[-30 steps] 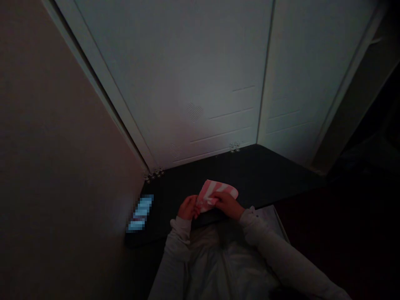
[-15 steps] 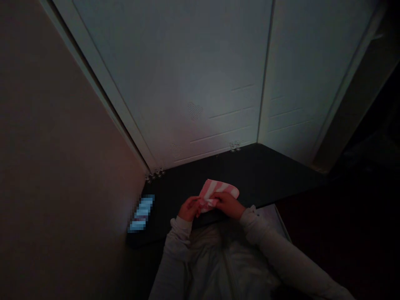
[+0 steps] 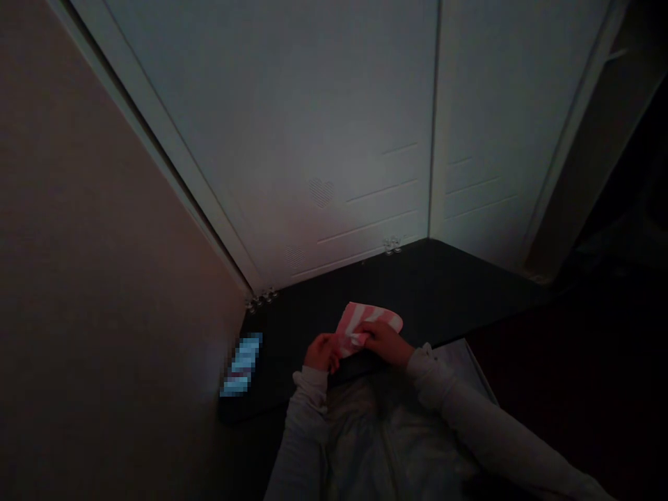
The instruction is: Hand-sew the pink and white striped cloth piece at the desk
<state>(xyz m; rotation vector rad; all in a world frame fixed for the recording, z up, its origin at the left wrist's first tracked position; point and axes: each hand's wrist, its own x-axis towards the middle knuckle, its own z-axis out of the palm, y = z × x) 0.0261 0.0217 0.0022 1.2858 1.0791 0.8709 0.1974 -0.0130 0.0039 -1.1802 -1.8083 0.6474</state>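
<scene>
A pink and white striped cloth point(image 3: 368, 320) lies folded on a dark table point(image 3: 438, 285), close to its near edge. My left hand point(image 3: 321, 351) is closed and pinches the cloth's left near corner. My right hand point(image 3: 383, 341) rests on the cloth's near edge, fingers curled over the fabric. Both arms wear pale long sleeves. The room is very dim, so fine detail of the fingers is hard to make out.
A lit phone screen point(image 3: 243, 363) lies at the table's left corner. White panelled doors point(image 3: 339, 139) rise right behind the table, with small clear knobs point(image 3: 391, 243) at their base. A plain wall point(image 3: 94, 278) closes the left side. A pale flat sheet point(image 3: 464, 358) shows under my right sleeve.
My hands have drawn slightly closer together on the cloth's near edge. The view has shifted a little, so everything sits slightly right of before.
</scene>
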